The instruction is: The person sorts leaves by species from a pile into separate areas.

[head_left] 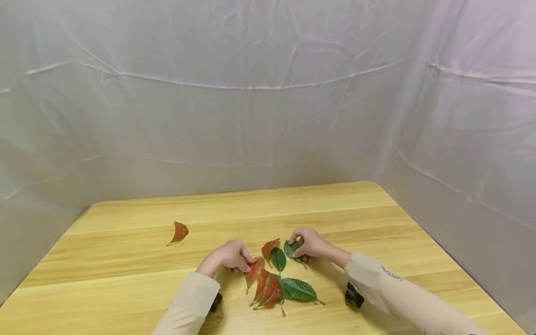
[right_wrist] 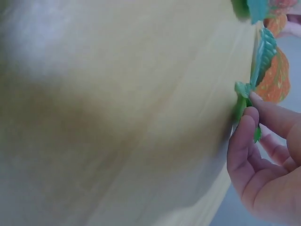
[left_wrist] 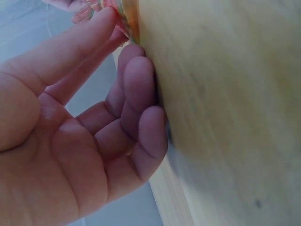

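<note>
My left hand (head_left: 229, 257) pinches a red leaf (head_left: 254, 271) between thumb and forefinger, its other fingers curled close over the table in the left wrist view. Between thumb and fingers my right hand (head_left: 311, 244) holds a green leaf (head_left: 290, 249) by its edge, low over the wood. Several overlapping red leaves (head_left: 268, 289) lie fanned in front of the left hand. Beside them a larger green leaf (head_left: 299, 289) points its stem to the right. Between the two hands, a small green leaf (head_left: 278, 259) partly covers another red leaf (head_left: 268, 249).
A single red leaf (head_left: 180, 231) lies apart, toward the back left of the wooden table (head_left: 125, 288). Pale grey sheeting (head_left: 234, 121) hangs behind the table and along its sides. Dark wrist straps (head_left: 354, 296) show under both sleeves.
</note>
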{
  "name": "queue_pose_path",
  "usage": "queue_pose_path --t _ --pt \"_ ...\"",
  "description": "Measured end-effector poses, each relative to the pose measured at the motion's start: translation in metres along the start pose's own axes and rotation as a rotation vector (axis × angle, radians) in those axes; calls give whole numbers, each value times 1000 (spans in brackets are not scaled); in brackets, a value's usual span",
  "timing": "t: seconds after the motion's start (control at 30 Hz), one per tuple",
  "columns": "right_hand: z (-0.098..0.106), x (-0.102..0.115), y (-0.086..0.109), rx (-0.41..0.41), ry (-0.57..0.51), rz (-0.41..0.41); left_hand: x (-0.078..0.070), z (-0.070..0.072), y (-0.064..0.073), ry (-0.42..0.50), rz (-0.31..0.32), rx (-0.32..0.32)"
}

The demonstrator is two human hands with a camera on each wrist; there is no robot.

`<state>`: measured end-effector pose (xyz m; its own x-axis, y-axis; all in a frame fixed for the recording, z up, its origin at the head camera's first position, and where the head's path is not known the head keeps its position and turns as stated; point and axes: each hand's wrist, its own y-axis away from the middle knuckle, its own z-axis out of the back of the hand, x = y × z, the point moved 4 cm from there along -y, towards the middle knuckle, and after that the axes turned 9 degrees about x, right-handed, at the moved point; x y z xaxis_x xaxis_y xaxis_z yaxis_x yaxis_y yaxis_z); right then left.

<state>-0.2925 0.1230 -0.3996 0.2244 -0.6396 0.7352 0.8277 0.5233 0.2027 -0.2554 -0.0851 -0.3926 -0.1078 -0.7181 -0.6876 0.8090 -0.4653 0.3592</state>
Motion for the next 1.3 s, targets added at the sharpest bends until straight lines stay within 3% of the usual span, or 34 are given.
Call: queue_pose_path --t 0.23,0.77,1.3 --pt "8 -5 -4 -47 -69 32 1 -1 0 -1 0 1" --pt "27 -17 -29 -149 -205 -85 0 0 -2 6 0 12" --pt "31 -24 -56 -183 -357 -171 1 0 0 9 -2 11"
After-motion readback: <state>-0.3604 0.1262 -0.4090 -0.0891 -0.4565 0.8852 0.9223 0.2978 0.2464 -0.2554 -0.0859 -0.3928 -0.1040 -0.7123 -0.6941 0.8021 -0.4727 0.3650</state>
